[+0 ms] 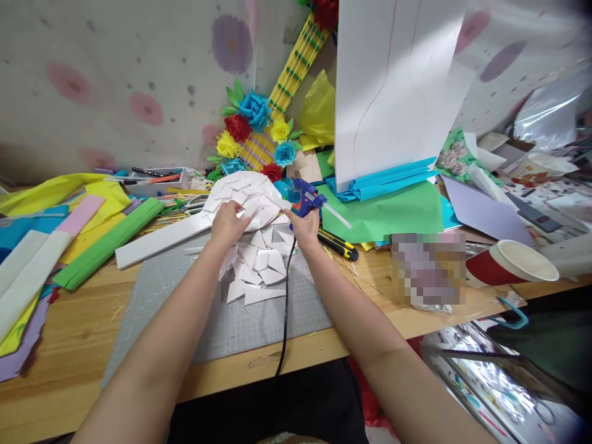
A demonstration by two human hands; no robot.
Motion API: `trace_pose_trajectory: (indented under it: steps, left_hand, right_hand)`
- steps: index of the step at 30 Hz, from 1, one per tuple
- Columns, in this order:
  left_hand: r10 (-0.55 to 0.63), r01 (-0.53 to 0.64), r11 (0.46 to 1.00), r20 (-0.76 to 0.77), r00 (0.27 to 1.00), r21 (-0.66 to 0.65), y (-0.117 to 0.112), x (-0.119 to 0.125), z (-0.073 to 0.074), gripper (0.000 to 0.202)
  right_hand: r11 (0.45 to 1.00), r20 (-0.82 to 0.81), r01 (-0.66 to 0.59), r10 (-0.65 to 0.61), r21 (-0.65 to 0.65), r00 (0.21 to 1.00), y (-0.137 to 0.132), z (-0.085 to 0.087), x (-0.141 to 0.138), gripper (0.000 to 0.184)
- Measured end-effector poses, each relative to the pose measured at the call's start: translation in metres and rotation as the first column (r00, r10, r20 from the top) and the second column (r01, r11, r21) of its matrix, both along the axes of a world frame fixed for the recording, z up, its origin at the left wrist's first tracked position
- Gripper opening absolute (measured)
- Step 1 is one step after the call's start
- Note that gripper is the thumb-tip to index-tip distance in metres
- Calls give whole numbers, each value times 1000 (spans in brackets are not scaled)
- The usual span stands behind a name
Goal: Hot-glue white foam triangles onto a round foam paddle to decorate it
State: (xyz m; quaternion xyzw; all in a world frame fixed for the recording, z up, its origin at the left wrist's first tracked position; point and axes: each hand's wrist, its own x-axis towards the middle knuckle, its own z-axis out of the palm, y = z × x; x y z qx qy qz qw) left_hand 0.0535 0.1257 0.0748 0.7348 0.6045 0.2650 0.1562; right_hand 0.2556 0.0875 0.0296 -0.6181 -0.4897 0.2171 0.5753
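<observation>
No readable lettering or numbers.

Paper pieces [250, 273] lie on the cutting mat [161, 308], a guitar [296, 71] behind them, a cup [491, 266] to the right.

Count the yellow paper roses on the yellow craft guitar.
2: one yellow paper rose on the left of the yellow craft guitar, another yellow rose on its right. Others may hide behind the white rounded piece.

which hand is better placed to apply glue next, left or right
Probably the right hand: it holds the blue glue gun beside the white cutout. The left hand is at the cutout, without a glue gun.
</observation>
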Motion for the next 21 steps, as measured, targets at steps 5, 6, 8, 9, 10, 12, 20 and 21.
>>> trace_pose_trajectory:
  steps: [5, 6, 8, 9, 10, 12, 20, 21]
  left_hand:
    - [37, -42, 998, -77, 996, -56, 8, 11, -7, 19]
    - [39, -43, 997, -74, 997, -57, 9, 10, -7, 17]
    - [46, -48, 998, -49, 998, -39, 8, 6, -6, 16]
    - [57, -58, 998, -28, 998, -27, 7, 4, -6, 16]
    - [73, -73, 997, -4, 997, -21, 6, 2, -6, 17]
    - [111, -110, 994, 46, 993, -24, 5, -2, -6, 18]
    - [130, -126, 991, 86, 988, -55, 10, -3, -9, 19]
    - [126, -122, 991, 75, 989, -55, 10, -2, -9, 18]
  right_hand:
    - [985, 38, 169, -167, -34, 985, 32, 15, -23, 52]
    - [984, 64, 171, -168, -50, 984, 36, 16, -26, 53]
    - [986, 108, 159, -153, -57, 982, 44, 16, -32, 55]
    - [988, 118, 150, -143, -48, 983, 47, 15, -35, 56]
    - [989, 119, 141, -136, -36, 984, 50, 14, -37, 57]
    - [991, 111, 132, -128, -28, 985, 55, 10, -42, 60]
    - [984, 183, 125, -101, -124, 978, 69, 1, -63, 60]
    - [983, 191, 120, -93, -136, 977, 69, 1, -65, 60]
